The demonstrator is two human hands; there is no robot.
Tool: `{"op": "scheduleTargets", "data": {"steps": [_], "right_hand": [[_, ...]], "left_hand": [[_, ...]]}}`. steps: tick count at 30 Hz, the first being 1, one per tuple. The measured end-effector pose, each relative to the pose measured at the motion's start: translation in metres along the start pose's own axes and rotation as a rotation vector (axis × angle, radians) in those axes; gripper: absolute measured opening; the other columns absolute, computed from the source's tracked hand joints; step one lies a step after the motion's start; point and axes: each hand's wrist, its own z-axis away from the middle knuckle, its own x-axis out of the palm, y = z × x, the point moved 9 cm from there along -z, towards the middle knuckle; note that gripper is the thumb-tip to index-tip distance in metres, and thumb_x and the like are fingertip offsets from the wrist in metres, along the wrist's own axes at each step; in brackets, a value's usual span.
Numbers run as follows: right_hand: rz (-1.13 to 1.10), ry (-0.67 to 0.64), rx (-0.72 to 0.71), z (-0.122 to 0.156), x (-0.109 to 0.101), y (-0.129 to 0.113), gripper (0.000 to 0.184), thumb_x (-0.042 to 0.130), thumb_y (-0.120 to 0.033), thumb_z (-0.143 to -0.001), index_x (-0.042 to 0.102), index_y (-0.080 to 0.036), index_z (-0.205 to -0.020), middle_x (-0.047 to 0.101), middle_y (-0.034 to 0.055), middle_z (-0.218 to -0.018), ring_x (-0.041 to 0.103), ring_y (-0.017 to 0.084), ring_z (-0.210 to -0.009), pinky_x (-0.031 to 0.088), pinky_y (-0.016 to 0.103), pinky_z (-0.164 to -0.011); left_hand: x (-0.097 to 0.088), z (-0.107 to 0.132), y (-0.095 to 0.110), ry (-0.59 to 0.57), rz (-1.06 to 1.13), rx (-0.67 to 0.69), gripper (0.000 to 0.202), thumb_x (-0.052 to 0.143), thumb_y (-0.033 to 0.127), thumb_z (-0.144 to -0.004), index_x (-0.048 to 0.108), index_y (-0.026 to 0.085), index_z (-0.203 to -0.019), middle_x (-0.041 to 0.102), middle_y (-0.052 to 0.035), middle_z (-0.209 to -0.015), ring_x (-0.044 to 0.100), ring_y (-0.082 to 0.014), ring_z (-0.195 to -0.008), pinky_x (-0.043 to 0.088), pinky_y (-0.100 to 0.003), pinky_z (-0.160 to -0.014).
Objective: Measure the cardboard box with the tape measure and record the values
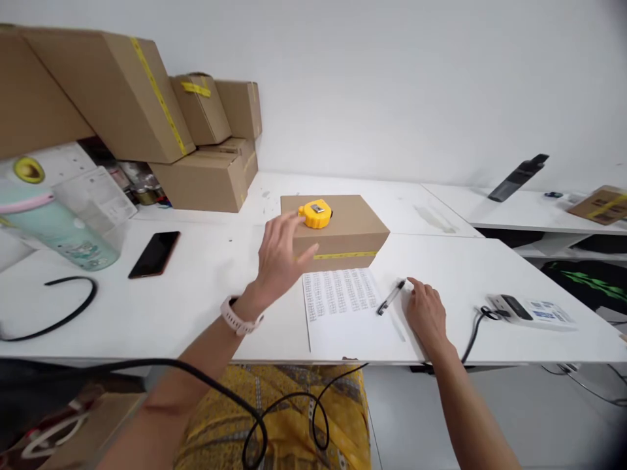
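left hand [280, 253] hovering spread, nearer | tape measure [316, 214] sitting just beyond it on box [350, 236] | right hand [425, 312] lying flat beside pen [390, 297] on desk [196, 307]

The tape measure [316, 213] is shiny yellow plastic; the box [343, 238] is dull brown cardboard; the sheet [345, 307] is smooth white paper.

A dark phone [155, 254] lies on the white table [206, 297], near a black cable [91, 300]. Taped cardboard boxes [117, 91] are stacked behind.
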Motion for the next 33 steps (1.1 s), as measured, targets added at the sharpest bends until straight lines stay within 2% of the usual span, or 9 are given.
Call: {"op": "scheduleTargets", "data": {"steps": [4,7,10,13,15,17,24,28,33], "right_hand": [[-0.082,0.143,0.057,0.004,-0.017,0.002,0.039,0.039,-0.015,-0.093,0.06,-0.017,-0.126,0.068,0.012,-0.097,0.061,0.028,-0.095,0.046,0.037,-0.07],[-0.191,0.319,0.062,0.003,-0.052,-0.008,0.034,0.041,-0.023,-0.096,0.064,-0.016,-0.118,0.068,0.0154,-0.1,0.062,0.028,-0.094,0.049,0.039,-0.074],[-0.459,0.392,0.077,-0.017,-0.092,-0.033,0.03,0.047,-0.031,-0.095,0.068,-0.017,-0.109,0.068,0.0162,-0.102,0.063,0.027,-0.093,0.051,0.042,-0.081],[-0.944,0.091,0.154,-0.063,-0.104,-0.078,0.032,0.052,-0.044,-0.095,0.07,-0.021,-0.107,0.072,0.0098,-0.097,0.066,0.022,-0.088,0.054,0.038,-0.079],[-1.219,-0.228,0.16,-0.091,-0.102,-0.124,0.046,0.05,-0.058,-0.095,0.071,-0.02,-0.109,0.073,0.0106,-0.101,0.067,0.022,-0.09,0.055,0.036,-0.078],[-1.354,-0.42,0.178,-0.112,-0.104,-0.159,0.058,0.047,-0.068,-0.093,0.071,-0.018,-0.106,0.074,0.0126,-0.097,0.068,0.022,-0.086,0.056,0.035,-0.075],[-1.46,-0.629,0.212,-0.137,-0.095,-0.213,0.044,0.061,-0.061,-0.09,0.067,-0.018,-0.087,0.058,0.0013,-0.063,0.051,0.013,-0.056,0.046,0.028,-0.057],[-1.522,-0.49,0.265,-0.167,-0.086,-0.202,0.036,0.08,-0.047,-0.08,0.058,-0.019,-0.072,0.044,-0.0051,-0.056,0.036,0.009,-0.05,0.035,0.025,-0.048],[-1.311,-0.216,0.462,-0.208,-0.068,-0.115,0.029,0.073,-0.03,-0.084,0.053,-0.019,-0.066,0.043,-0.0051,-0.056,0.038,0.008,-0.052,0.037,0.023,-0.05]], "left_hand": [[0.051,-0.052,-0.025,-0.332,0.021,-0.238,0.076,0.077,0.041,-0.078,0.043,0.018,-0.142,0.049,-0.0171,-0.148,0.045,-0.0373,-0.136,0.043,-0.054,-0.108],[0.066,-0.065,-0.037,-0.417,0.152,-0.356,0.063,0.076,0.044,-0.077,0.051,0.019,-0.13,0.06,-0.0146,-0.134,0.056,-0.0337,-0.122,0.047,-0.047,-0.099],[0.068,-0.068,-0.034,-0.436,0.511,-0.461,0.045,0.067,0.051,-0.083,0.058,0.018,-0.111,0.066,-0.0113,-0.114,0.064,-0.0238,-0.096,0.051,-0.035,-0.082],[0.073,-0.066,-0.01,-0.56,0.936,-0.52,0.042,0.052,0.056,-0.091,0.061,0.015,-0.097,0.065,-0.0079,-0.09,0.058,-0.0141,-0.065,0.045,-0.026,-0.059],[0.071,-0.068,0.003,-0.601,1.046,-0.51,0.04,0.054,0.054,-0.09,0.063,0.015,-0.092,0.062,-0.0052,-0.082,0.052,-0.0112,-0.058,0.039,-0.023,-0.051],[0.067,-0.07,0.009,-0.605,1.046,-0.491,0.035,0.058,0.051,-0.089,0.063,0.016,-0.09,0.06,-0.003,-0.078,0.049,-0.0099,-0.056,0.037,-0.021,-0.049],[0.054,-0.07,-0.002,-0.581,1.014,-0.575,0.033,0.06,0.049,-0.088,0.062,0.016,-0.088,0.062,-0.0033,-0.079,0.053,-0.0098,-0.055,0.038,-0.021,-0.049],[0.05,-0.079,-0.019,-0.562,1.026,-0.584,0.035,0.057,0.051,-0.088,0.063,0.016,-0.089,0.064,-0.0039,-0.078,0.055,-0.0107,-0.055,0.039,-0.02,-0.047],[0.024,-0.08,-0.089,-0.466,0.917,-0.699,0.037,0.062,0.05,-0.082,0.065,0.016,-0.097,0.067,-0.0043,-0.077,0.052,-0.0099,-0.05,0.035,-0.018,-0.04]]}}
